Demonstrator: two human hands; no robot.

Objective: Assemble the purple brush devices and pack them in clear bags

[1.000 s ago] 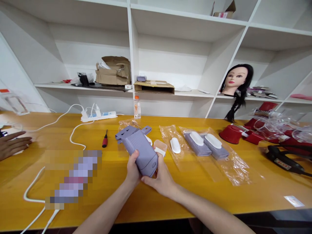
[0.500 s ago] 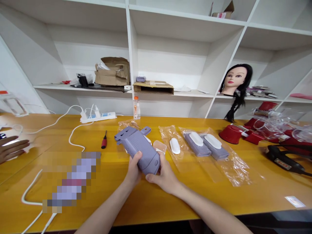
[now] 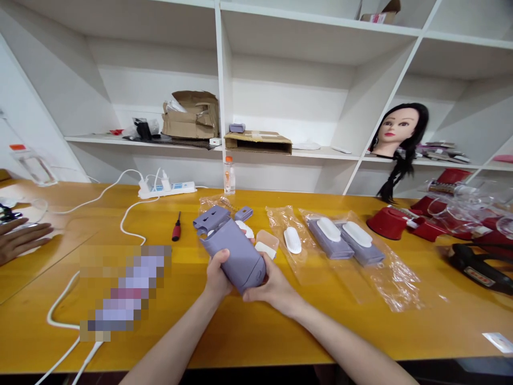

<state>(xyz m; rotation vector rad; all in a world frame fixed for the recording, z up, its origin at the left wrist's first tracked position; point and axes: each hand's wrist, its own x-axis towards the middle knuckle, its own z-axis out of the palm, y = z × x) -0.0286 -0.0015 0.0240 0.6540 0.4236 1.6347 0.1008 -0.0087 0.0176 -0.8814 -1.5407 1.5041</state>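
Observation:
Both hands hold a purple plastic casing [image 3: 237, 254] tilted above the table. My left hand [image 3: 218, 275] is closed around its left side, thumb on top. My right hand [image 3: 274, 289] grips the near right end, where a seam crosses the casing. A smooth face is turned up. At its far end shows a purple piece [image 3: 212, 218] with two dark slots; I cannot tell whether it is joined to the casing. Just behind lie a small purple part [image 3: 244, 213] and a partly hidden white part [image 3: 245, 230]. A peach-and-white piece [image 3: 267, 241] lies to the right.
A red screwdriver [image 3: 176, 231] and a pixelated purple object [image 3: 128, 291] with white cables lie left. Another person's hand [image 3: 24, 240] is at far left. To the right are bagged purple units [image 3: 331, 240], red appliances [image 3: 387, 222] and a black tool [image 3: 479, 270]. Shelves stand behind.
The casing has been turned in my hands: its ridged face was up before, a smooth face is up now. The camera view has shifted slightly left.

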